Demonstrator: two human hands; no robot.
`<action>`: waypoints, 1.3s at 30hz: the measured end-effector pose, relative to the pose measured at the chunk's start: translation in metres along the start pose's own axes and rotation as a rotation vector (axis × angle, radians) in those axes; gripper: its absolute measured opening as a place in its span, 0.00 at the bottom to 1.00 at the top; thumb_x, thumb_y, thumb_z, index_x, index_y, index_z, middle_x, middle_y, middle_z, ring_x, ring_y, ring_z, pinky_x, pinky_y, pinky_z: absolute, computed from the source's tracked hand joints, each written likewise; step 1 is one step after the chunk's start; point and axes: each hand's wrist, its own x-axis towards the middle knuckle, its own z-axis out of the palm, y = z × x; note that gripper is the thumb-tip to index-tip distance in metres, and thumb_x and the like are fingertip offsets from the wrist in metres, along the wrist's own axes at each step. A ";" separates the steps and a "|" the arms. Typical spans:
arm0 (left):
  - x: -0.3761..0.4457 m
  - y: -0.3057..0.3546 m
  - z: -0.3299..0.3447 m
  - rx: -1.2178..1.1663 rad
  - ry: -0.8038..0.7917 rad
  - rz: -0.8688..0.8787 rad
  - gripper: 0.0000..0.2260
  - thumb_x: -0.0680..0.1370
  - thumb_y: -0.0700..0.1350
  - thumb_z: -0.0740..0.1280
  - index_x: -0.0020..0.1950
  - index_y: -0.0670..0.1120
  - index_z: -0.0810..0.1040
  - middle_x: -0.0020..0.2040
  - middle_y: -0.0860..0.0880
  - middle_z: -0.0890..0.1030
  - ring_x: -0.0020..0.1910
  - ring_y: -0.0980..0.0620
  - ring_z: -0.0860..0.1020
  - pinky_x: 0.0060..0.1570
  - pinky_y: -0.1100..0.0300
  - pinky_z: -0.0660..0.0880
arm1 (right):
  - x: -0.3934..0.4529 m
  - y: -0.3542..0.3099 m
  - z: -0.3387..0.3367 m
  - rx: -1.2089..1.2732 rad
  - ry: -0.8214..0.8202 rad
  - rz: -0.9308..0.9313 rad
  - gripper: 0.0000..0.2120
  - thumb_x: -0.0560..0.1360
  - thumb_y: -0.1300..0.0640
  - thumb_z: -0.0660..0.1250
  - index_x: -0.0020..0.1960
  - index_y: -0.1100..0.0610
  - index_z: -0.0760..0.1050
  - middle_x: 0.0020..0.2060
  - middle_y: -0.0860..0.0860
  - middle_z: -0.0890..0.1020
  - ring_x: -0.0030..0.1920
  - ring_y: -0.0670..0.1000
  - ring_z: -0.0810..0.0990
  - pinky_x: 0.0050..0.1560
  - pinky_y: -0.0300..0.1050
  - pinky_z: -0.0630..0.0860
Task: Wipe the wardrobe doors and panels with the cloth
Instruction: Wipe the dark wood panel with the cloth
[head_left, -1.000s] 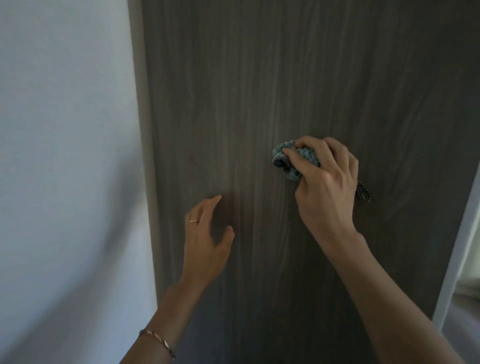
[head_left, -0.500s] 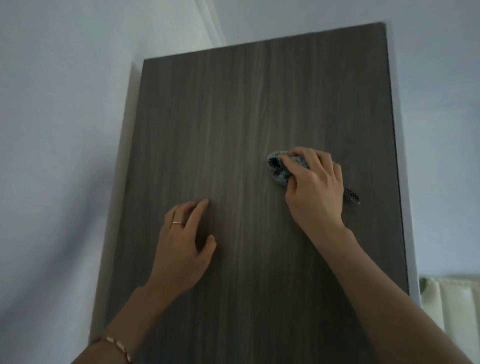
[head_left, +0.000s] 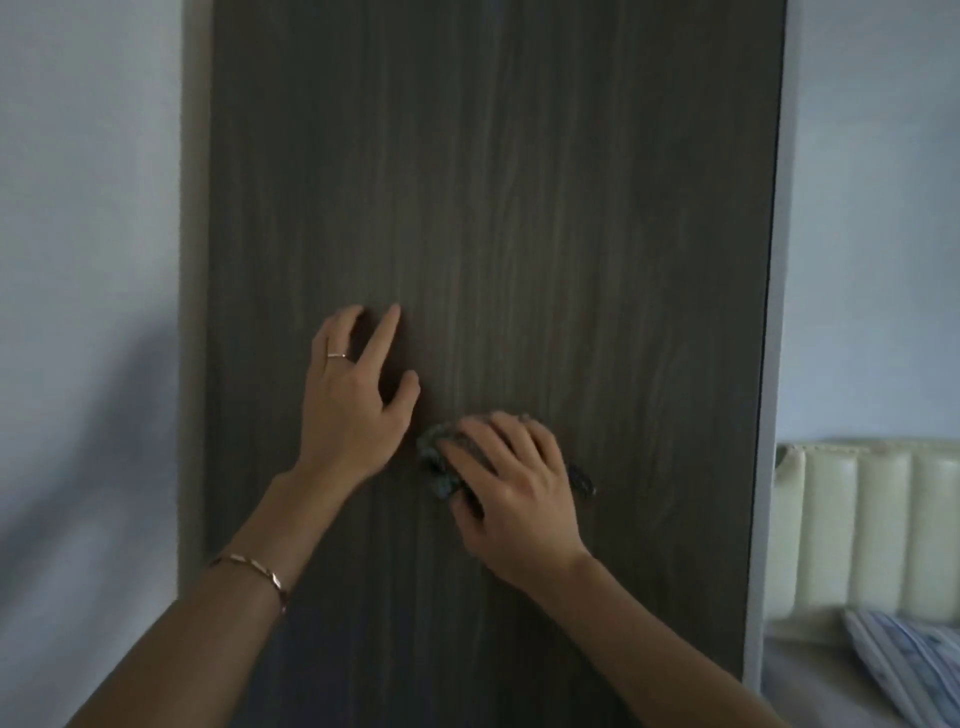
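Right hand: right hand (head_left: 511, 483) presses the cloth (head_left: 436, 462) flat on the panel (head_left: 519, 208), fingers bent over the wad and holding it.
Left hand: left hand (head_left: 358, 400) at 10 o'clock from the right, fingers spread and fairly straight, tips on the panel, holding nothing.
Cloth: bunched, teal and knobbly, mostly under the right palm, with one tail (head_left: 582, 478) poking out at 3 o'clock.
Handling: likely soft, light and easy to crush; best held bunched under the palm so it does not slip out.
Panel: dark wood grain, upright, probably stiff and smooth.
Around: wall (head_left: 88, 234) at 9 o'clock, pale edge strip (head_left: 774, 322) at 3 o'clock, padded headboard (head_left: 862, 525) and striped fabric (head_left: 904, 654) at 4 o'clock.
In the way: only the left hand, just beside the cloth.
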 end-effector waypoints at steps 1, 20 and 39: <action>-0.012 0.001 0.003 -0.002 0.015 0.016 0.28 0.80 0.51 0.66 0.79 0.46 0.70 0.76 0.38 0.66 0.76 0.37 0.63 0.75 0.39 0.67 | -0.035 -0.011 0.012 0.029 -0.048 -0.025 0.18 0.76 0.51 0.67 0.64 0.50 0.81 0.65 0.48 0.79 0.67 0.53 0.74 0.70 0.53 0.68; -0.219 -0.004 0.044 -0.073 0.010 -0.118 0.27 0.79 0.44 0.68 0.77 0.40 0.71 0.73 0.35 0.70 0.74 0.38 0.63 0.73 0.38 0.68 | -0.039 0.067 -0.038 -0.101 0.312 0.319 0.21 0.77 0.62 0.65 0.68 0.51 0.79 0.67 0.52 0.78 0.68 0.53 0.63 0.70 0.55 0.67; -0.303 0.016 0.056 -0.123 -0.098 -0.128 0.24 0.81 0.42 0.71 0.76 0.38 0.72 0.74 0.35 0.70 0.77 0.36 0.63 0.77 0.41 0.65 | -0.223 0.017 -0.005 -0.058 0.061 0.277 0.20 0.76 0.65 0.70 0.66 0.52 0.81 0.66 0.52 0.79 0.64 0.57 0.70 0.62 0.56 0.69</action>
